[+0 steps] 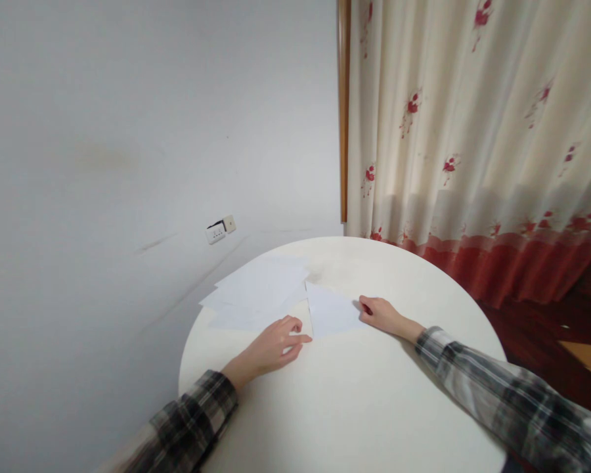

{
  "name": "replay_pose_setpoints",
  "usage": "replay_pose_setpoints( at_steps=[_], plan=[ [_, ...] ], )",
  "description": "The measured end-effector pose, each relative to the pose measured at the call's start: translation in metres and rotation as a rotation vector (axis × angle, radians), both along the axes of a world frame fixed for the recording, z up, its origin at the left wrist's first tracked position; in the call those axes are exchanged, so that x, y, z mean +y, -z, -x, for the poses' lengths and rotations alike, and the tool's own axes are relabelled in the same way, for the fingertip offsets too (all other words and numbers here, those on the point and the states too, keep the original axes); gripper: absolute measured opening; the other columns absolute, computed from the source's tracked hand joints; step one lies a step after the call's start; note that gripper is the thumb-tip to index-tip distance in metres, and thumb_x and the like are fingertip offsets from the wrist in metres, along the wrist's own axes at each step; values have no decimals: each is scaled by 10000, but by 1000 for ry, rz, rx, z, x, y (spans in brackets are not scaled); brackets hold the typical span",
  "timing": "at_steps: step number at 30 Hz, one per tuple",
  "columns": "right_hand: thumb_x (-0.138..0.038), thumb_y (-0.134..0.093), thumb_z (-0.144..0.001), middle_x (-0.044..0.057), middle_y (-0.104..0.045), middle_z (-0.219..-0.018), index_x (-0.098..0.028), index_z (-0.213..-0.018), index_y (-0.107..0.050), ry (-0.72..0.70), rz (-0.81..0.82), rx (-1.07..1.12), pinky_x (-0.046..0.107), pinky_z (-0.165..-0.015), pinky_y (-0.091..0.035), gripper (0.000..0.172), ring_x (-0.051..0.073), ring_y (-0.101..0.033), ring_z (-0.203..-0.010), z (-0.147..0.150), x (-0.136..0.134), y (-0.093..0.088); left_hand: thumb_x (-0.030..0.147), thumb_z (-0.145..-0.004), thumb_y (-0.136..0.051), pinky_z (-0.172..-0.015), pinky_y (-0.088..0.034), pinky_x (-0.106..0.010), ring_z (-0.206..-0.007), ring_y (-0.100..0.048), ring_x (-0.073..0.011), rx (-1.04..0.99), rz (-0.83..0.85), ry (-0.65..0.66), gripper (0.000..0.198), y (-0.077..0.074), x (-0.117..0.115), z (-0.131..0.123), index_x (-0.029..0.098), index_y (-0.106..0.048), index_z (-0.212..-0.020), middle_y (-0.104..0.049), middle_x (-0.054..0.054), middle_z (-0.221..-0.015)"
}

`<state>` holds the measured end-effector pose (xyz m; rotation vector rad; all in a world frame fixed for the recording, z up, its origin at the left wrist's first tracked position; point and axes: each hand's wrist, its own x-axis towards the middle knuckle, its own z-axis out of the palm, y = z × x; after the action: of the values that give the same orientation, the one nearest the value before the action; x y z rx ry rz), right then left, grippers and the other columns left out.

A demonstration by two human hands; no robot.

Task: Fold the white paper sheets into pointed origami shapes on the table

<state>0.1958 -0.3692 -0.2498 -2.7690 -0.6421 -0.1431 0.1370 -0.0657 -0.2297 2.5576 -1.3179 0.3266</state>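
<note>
A folded white sheet of paper [331, 311] lies on a round white table [354, 401]. My left hand [276, 343] rests on the table at the sheet's lower left corner, fingers loosely curled and pressing its edge. My right hand [380, 313] lies at the sheet's right corner, fingers curled with the tips on the paper. Both sleeves are dark plaid.
A loose stack of white sheets [256, 292] lies at the table's far left, partly past the rim. A grey wall with a socket [220, 229] is behind. A cream curtain with red flowers [477, 144] hangs at the right, above a dark floor.
</note>
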Motion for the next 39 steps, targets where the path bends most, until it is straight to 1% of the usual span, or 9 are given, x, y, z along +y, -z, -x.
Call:
replay_pose_setpoints(
  at_steps=[4, 8, 11, 15, 19, 22, 26, 34, 39],
  plan=[
    [-195, -444, -726, 10, -533, -687, -175, -768, -490, 14, 20, 29, 220, -567, -260, 65, 119, -439, -615, 1, 2, -4, 155, -820, -375, -803, -394, -296, -900, -471, -169, -2, 38, -26, 276, -5, 3, 4, 221, -609, -951, -504, -61, -949],
    [-265, -492, -714, 27, -570, -723, -177, -775, -527, 6, 60, 126, 228, -556, -282, 113, 137, -469, -640, -1, 6, -15, 161, -860, -313, -837, -400, -283, -950, -483, -153, 15, 117, -18, 291, -5, -13, 5, 185, -603, -841, -548, -54, -991],
    [-354, -568, -666, 29, -595, -716, -175, -732, -570, -19, 114, 254, 230, -523, -304, 191, 142, -488, -614, -5, 10, -26, 199, -884, -315, -900, -381, -279, -1020, -478, -141, 37, 124, 31, 275, 3, -38, 3, 191, -589, -914, -581, -31, -1044],
    [-495, -656, -540, 18, -592, -660, -167, -668, -606, -36, 207, 409, 239, -508, -339, 356, 149, -506, -582, -12, 16, -34, 228, -889, -338, -884, -399, -282, -1001, -500, -141, 36, 93, 41, 278, 15, -68, -2, 206, -538, -1081, -594, -22, -1051],
    [-575, -690, -410, 1, -532, -579, -165, -605, -589, 29, 338, 569, 268, -533, -368, 465, 174, -511, -600, -20, 24, -35, 241, -881, -371, -865, -405, -291, -987, -497, -152, -3, 69, 53, 266, 20, -83, -3, 230, -567, -1060, -581, -26, -1046],
    [-547, -724, -346, 0, -486, -521, -164, -523, -547, 107, 392, 705, 282, -515, -372, 458, 190, -506, -592, -25, 29, -34, 238, -877, -377, -842, -417, -291, -970, -499, -159, -34, 56, 51, 272, 21, -86, 1, 234, -574, -1064, -576, -37, -1035],
    [-498, -757, -300, 21, -487, -526, -155, -501, -530, 130, 402, 777, 294, -497, -377, 457, 208, -514, -600, -30, 32, -32, 226, -878, -363, -838, -422, -298, -977, -496, -167, -67, 52, 68, 287, 20, -88, 6, 222, -579, -1066, -569, -53, -1052],
    [-506, -750, -308, 15, -505, -533, -162, -479, -507, 132, 406, 804, 295, -494, -388, 456, 190, -510, -577, -37, 26, -27, 211, -862, -377, -845, -424, -306, -982, -496, -173, -79, 57, 64, 286, 23, -88, 5, 219, -586, -1057, -566, -58, -1065],
    [-520, -746, -320, 5, -491, -509, -159, -459, -507, 124, 413, 793, 289, -487, -383, 455, 173, -496, -548, -36, 22, -30, 205, -860, -377, -852, -418, -307, -990, -493, -174, -77, 58, 57, 291, 25, -85, 5, 221, -586, -1061, -564, -57, -1069]
  ],
)
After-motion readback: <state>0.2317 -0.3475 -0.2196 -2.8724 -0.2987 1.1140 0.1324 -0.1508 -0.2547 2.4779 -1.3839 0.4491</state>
